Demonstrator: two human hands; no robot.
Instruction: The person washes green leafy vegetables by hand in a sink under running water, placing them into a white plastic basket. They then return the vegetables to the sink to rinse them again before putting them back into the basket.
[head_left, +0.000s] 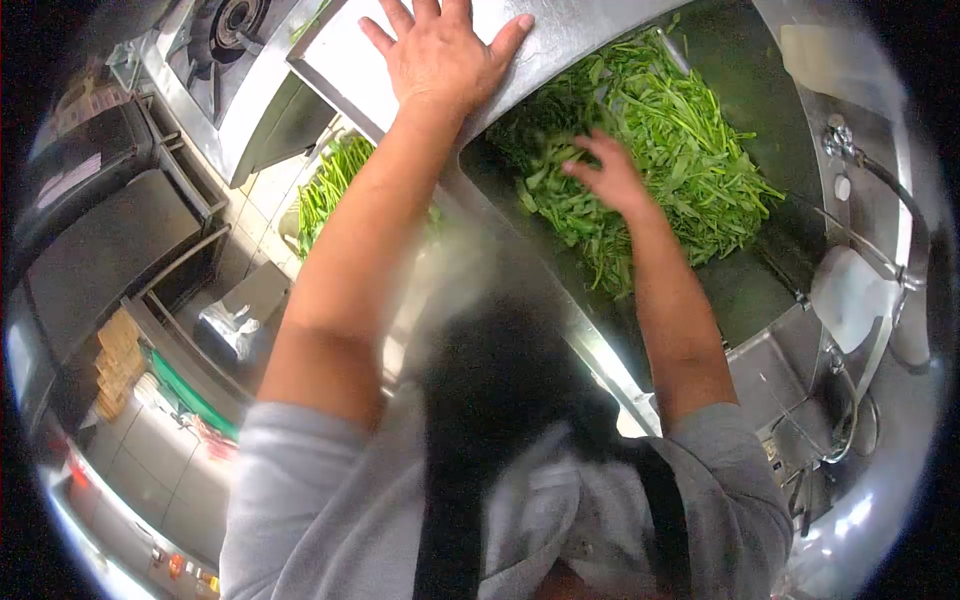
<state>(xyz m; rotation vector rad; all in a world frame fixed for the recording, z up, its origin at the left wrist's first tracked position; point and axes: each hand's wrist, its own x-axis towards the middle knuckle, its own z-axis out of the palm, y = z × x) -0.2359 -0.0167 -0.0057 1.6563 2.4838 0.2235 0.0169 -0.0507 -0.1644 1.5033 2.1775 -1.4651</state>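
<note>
My left hand [440, 52] lies flat on the metal counter [345, 45], fingers spread and nothing in them. In the sink [745, 75] beside it floats or rests a large heap of leafy greens [690, 150] with long green stems. Over the left side of that heap is my right hand [612, 178], slightly blurred, its fingers apart and right at the leaves. No bunch shows in its grip.
More green stems [335, 185] sit in a container below the counter on the left. A gas burner [238, 25] stands at the upper left. A faucet [840, 140] with a hose is on the right wall, near a second basin [775, 370].
</note>
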